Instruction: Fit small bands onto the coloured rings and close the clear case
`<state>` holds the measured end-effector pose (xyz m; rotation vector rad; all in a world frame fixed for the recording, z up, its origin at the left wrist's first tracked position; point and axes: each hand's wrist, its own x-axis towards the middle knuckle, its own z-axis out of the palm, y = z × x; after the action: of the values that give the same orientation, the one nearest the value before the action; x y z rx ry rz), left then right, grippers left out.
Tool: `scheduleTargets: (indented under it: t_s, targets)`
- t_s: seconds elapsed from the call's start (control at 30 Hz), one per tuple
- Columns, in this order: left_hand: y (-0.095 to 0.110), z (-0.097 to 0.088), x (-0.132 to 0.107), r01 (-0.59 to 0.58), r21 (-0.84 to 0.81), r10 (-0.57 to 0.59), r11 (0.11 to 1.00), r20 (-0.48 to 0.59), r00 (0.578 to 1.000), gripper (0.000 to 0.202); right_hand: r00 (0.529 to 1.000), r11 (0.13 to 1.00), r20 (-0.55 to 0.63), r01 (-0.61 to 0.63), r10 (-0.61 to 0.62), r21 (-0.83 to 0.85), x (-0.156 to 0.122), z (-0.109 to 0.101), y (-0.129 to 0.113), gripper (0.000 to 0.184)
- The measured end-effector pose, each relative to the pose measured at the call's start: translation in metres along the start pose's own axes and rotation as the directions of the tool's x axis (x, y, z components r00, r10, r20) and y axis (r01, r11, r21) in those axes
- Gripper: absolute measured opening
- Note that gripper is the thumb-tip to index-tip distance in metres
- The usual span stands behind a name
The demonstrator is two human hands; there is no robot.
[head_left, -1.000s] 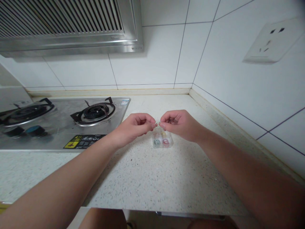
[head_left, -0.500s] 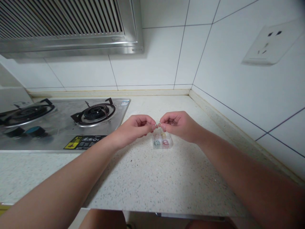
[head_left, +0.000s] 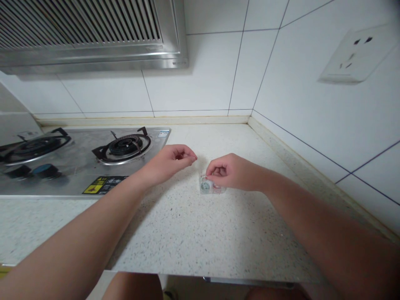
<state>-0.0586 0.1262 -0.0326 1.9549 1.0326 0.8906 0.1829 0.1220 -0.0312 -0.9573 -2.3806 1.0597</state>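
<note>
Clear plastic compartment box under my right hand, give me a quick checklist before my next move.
1. Clear plastic compartment box resting on the speckled white countertop: ok.
2. Green round item in the box's near-left part: ok.
3. Red round item beside it fully visible: not ok, right hand partly covers it.
4. Small pale loop gripped by that hand: cannot tell.
5. Left hand apart from the box: ok.

Box [head_left: 213, 192] clear plastic, smooth & glossy; worktop [head_left: 200, 233] speckled stone-look, smooth w/ dull sheen. Hob [head_left: 71, 179] & hood [head_left: 125, 58] satin metal. Wall tiles [head_left: 200, 91] smooth, semi-gloss; socket [head_left: 337, 68] smooth plastic.
</note>
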Motion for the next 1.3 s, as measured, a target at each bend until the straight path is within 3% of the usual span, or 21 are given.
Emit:
scheduleTargets:
  t_s: [0.2, 0.47, 0.73, 0.9, 1.03, 1.3]
  targets:
    - [-0.005, -0.003, 0.002, -0.003, 0.053, 0.004, 0.999, -0.026, 1.0, 0.026, 0.999, 0.957, 0.019, 0.049, -0.045, -0.285, -0.003, 0.0, -0.009, 0.01]
    - [0.002, 0.002, -0.001, 0.002, 0.06, -0.003, 0.998, 0.015, 1.0, 0.021, 0.998, 0.882, 0.003, 0.055, -0.06, -0.467, -0.002, 0.002, -0.011, 0.012]
    - [0.003, 0.002, -0.001, -0.043, 0.094, 0.042, 0.995, 0.015, 0.999, 0.021, 0.994, 0.876, -0.049, 0.066, -0.101, -0.477, -0.001, 0.001, -0.013, 0.016]
    - [0.004, 0.002, -0.001, -0.045, 0.109, 0.044, 0.993, 0.009, 0.999, 0.02, 0.994, 0.886, 0.015, 0.104, -0.109, -0.451, -0.003, 0.0, -0.015, 0.019]
    - [0.005, 0.004, -0.002, -0.058, 0.129, 0.056, 0.99, 0.016, 0.998, 0.017, 0.994, 0.843, 0.008, 0.093, -0.105, -0.53, -0.005, 0.002, -0.018, 0.009]
    - [0.01, 0.005, -0.002, -0.064, 0.14, 0.061, 0.988, 0.021, 0.998, 0.015, 0.994, 0.796, 0.058, 0.105, -0.087, -0.596, -0.004, 0.004, -0.017, 0.012]
